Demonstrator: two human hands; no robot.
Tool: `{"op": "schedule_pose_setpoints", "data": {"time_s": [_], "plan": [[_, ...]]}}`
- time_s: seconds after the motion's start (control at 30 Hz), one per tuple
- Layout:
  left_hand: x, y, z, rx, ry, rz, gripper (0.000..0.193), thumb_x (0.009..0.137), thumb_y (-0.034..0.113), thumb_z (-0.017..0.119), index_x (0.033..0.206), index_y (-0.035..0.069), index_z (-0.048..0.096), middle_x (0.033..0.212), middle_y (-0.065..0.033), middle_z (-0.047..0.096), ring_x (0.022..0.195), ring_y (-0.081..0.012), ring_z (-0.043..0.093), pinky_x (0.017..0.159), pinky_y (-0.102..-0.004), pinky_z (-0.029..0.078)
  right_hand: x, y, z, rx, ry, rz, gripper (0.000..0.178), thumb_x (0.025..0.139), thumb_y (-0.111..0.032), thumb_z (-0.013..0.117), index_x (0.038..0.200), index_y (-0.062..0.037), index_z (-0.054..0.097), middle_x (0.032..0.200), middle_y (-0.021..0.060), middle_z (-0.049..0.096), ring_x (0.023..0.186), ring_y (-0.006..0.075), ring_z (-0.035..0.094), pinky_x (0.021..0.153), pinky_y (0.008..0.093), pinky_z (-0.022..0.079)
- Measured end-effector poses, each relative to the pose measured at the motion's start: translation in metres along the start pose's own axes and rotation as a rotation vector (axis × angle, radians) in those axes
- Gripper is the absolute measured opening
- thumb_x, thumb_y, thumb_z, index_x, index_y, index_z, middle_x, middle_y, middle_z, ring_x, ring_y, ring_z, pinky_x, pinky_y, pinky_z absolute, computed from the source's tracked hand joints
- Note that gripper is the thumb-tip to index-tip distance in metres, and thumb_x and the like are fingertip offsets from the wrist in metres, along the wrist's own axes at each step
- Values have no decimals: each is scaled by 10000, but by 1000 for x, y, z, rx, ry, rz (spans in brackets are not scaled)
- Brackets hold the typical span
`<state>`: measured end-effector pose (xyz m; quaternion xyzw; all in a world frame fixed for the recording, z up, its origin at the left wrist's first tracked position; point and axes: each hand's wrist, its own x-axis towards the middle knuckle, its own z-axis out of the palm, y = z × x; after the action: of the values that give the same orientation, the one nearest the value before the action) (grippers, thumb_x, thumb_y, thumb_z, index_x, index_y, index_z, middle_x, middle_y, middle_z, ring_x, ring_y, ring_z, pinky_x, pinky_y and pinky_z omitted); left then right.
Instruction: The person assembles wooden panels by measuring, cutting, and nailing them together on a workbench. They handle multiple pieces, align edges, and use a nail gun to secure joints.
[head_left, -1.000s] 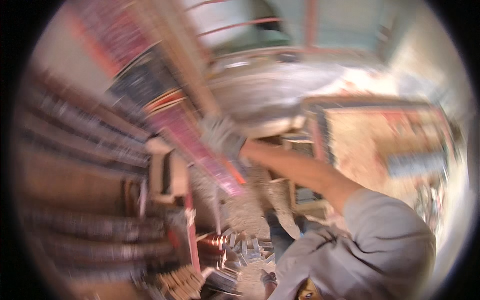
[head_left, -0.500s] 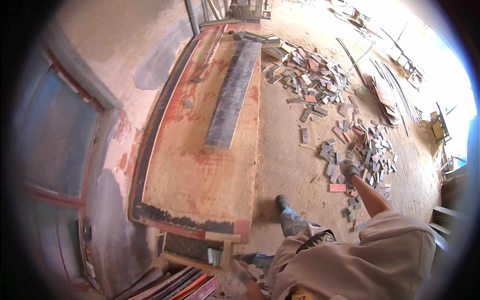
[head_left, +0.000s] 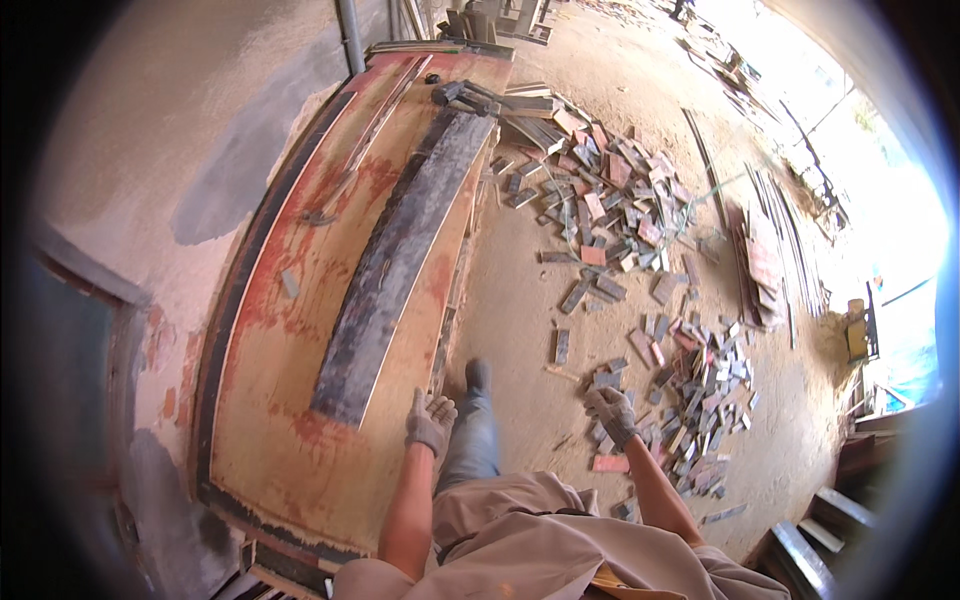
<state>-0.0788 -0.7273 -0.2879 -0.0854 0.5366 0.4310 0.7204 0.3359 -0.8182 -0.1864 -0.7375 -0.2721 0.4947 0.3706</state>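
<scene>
My left hand (head_left: 430, 421), in a grey work glove, hangs with fingers spread over the near right edge of a long red-stained wooden bench top (head_left: 270, 400). It holds nothing. A long dark plank (head_left: 400, 250) lies lengthwise on the bench, its near end just left of that hand. My right hand (head_left: 611, 414), also gloved, hangs with loosely curled fingers above scattered small wood offcuts (head_left: 690, 380) on the dirt floor. It holds nothing. A red block (head_left: 610, 463) lies just below it. My foot (head_left: 478, 375) stands between the two hands.
A plastered wall (head_left: 180, 150) runs along the left of the bench. More offcuts (head_left: 600, 190) pile up farther ahead. Stacked boards (head_left: 760, 260) lie at the right, and a dark tool (head_left: 455, 93) sits at the bench's far end.
The view has swung from a blurred stack of boards to the bench and floor. My left hand has come up beside the bench edge; my right hand stays over the offcuts.
</scene>
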Motion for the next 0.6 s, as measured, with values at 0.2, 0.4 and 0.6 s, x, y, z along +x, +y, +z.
{"op": "schedule_pose_setpoints", "data": {"time_s": [0.2, 0.4, 0.6], "plan": [[167, 90, 186, -422, 16, -118, 1089, 945, 696, 645, 1615, -40, 202, 1576, -273, 393, 1428, -453, 463, 1170, -595, 446, 255, -180, 40, -198, 0, -119, 295, 1041, -304, 665, 1093, -23, 739, 905, 53, 755, 760, 129, 701, 684, 285, 562], [314, 173, 346, -780, 108, -82, 1217, 873, 770, 672, 1623, -53, 182, 1665, -226, 292, 1539, -401, 327, 1271, -586, 274, 469, -344, 104, -590, -123, -346, 328, 1020, -342, 665, 1070, -28, 744, 836, 40, 752, 781, 101, 692, 711, 303, 554], [389, 202, 417, -882, 243, 179, 838, 974, 585, 610, 1596, 84, 359, 1600, -169, 425, 1452, -372, 435, 1197, -541, 370, 639, -498, 185, -826, -354, -578, 336, 999, -381, 583, 1007, -85, 742, 895, 152, 753, 860, 252, 740, 775, 410, 557]]}}
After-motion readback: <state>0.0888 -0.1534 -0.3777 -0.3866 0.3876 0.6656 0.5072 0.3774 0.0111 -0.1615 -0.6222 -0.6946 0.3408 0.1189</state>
